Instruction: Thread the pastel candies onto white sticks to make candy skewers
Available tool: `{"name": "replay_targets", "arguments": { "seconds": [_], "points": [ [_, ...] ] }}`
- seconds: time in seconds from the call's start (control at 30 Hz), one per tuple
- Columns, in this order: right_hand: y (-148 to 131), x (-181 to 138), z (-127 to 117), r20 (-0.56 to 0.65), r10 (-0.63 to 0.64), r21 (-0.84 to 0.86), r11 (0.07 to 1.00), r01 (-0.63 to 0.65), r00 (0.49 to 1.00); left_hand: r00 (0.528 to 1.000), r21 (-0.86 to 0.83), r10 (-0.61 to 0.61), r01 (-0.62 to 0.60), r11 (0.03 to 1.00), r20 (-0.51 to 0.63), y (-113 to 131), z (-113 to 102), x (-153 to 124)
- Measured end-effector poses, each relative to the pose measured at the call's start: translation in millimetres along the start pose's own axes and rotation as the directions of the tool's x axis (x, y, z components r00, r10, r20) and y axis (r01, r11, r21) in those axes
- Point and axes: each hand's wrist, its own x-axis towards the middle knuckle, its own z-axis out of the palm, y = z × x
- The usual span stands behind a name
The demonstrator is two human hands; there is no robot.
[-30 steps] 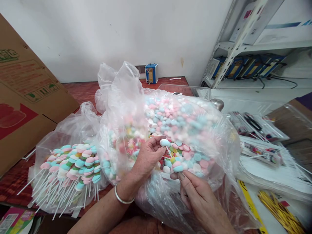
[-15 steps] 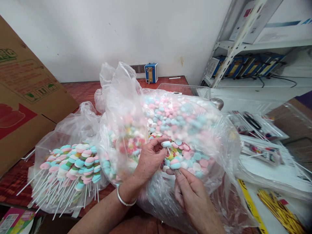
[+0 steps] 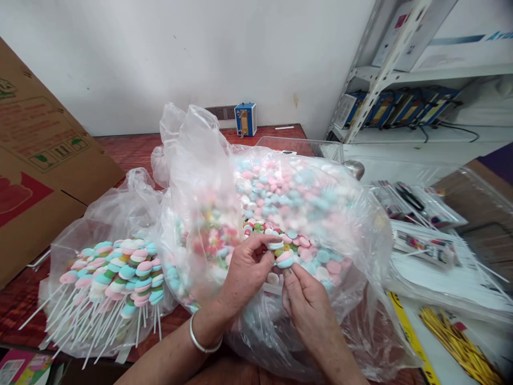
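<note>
At the lower left of the frame, the sweets on white sticks (image 3: 120, 272) lie bunched in their clear bag on the dark red worktop (image 3: 126, 148), just as they lay a moment ago. The change is in the middle of the frame. The left hand (image 3: 243, 271) has brought its pale sweet (image 3: 275, 246) down close above the stacked sweets (image 3: 285, 260); the bare stretch of stick that showed between them a second ago has gone from sight. I'd judge the sweet is now nearly seated, making the stack one piece taller.

The sweet sits at the left fingertips, pinched between thumb and forefinger. The stack is just below and right of it, between the two hands, with the loose sweets (image 3: 331, 262) in the big open bag (image 3: 196, 155) behind. On the right, the right hand (image 3: 308, 299) has its thumb and forefinger closed right under the stack, apparently gripping the stick, which they hide.
</note>
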Motion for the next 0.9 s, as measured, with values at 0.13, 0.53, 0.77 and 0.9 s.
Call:
{"name": "replay_targets", "arguments": {
  "seconds": [0.13, 0.53, 0.77, 0.9],
  "points": [
    [3.0, 9.6, -4.6, -0.019, -0.127, -0.216, 0.969, 0.120, 0.992, 0.999, 0.101, 0.043, -0.042, 0.994, -0.007, 0.4, -10.7, -7.9],
    [26.7, 22.3, -22.2, -0.079, -0.172, -0.524, 0.845, 0.106, 0.982, 0.891, 0.984, 0.441, 0.031, 0.174, -0.106, 2.1, -81.4, -8.7],
    [38.5, 22.6, -21.0, -0.028, -0.177, -0.581, 0.804, 0.128, 0.984, 0.911, 0.973, 0.410, -0.138, 0.182, 0.053, 5.2, -76.8, 18.6],
    [42.8, 24.6, -19.9, -0.019, -0.237, -0.620, 0.765, 0.174, 0.971, 0.922, 0.983, 0.382, -0.119, 0.143, 0.057, 1.3, -77.9, 43.5]
  ]
}}
